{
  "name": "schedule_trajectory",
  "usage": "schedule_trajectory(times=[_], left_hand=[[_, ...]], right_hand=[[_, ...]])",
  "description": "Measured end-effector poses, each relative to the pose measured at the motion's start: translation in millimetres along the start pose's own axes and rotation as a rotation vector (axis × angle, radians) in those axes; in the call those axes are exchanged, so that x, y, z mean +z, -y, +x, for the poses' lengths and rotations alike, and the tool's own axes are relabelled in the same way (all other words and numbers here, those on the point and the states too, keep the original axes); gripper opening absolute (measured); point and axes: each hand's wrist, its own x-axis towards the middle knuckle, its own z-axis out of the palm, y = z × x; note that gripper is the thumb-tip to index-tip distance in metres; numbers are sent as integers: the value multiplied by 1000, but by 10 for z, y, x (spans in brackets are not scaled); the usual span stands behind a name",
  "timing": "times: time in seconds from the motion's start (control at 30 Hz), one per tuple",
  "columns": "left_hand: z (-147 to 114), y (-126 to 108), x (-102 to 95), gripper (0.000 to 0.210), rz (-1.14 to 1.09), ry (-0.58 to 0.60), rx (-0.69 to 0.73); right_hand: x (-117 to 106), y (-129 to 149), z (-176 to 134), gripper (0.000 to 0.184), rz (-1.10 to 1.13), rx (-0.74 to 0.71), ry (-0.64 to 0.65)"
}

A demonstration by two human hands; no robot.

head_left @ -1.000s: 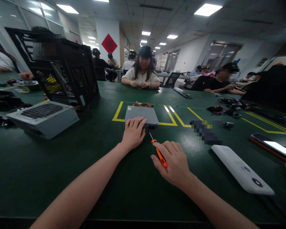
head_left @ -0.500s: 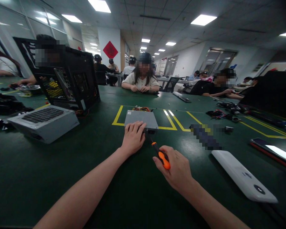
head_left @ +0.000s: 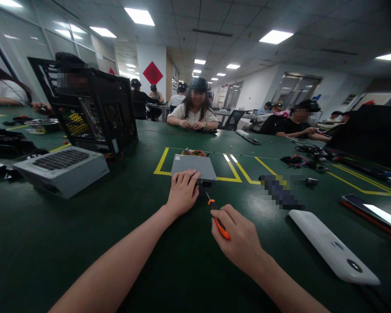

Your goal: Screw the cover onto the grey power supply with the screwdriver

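Observation:
A grey metal power supply [head_left: 195,164] lies on the green table in front of me, its bundled coloured cables [head_left: 193,152] at the far side. My left hand [head_left: 183,193] grips its near edge, the fingers laid over the top and the thumb hidden. In my right hand [head_left: 236,230] is a screwdriver [head_left: 222,229] with an orange and black handle, held between thumb and fingers. Its thin shaft points up and left toward the near face of the power supply, below the socket. Whether the tip touches anything there I cannot tell.
Left of me sit a larger grey power supply [head_left: 61,169] and a black computer case [head_left: 91,106]. A white device [head_left: 332,245], a phone [head_left: 374,213] and tangled cables [head_left: 304,158] lie at right. A person [head_left: 193,113] sits opposite. Yellow tape [head_left: 163,161] marks the table.
The fingers of my right hand have shifted around the screwdriver's handle, covering more of it. The tip now shows slightly right of my left hand, which stays on the power supply. The view has tilted slightly.

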Motion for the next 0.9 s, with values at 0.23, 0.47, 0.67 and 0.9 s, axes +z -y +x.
schedule_trajectory(times=[0.23,0.47,0.67,0.9], left_hand=[[7,1,-4,37,-6,-1,-15],[31,-11,18,31,-20,-16,-47],[34,-17,8,30,-12,-32,-45],[34,-4,1,31,-9,-20,-37]], right_hand=[[-8,22,0,29,-9,85,44],[11,26,-28,20,-88,-25,90],[8,62,-13,33,-70,90,105],[14,100,-1,26,-138,-23,187]])
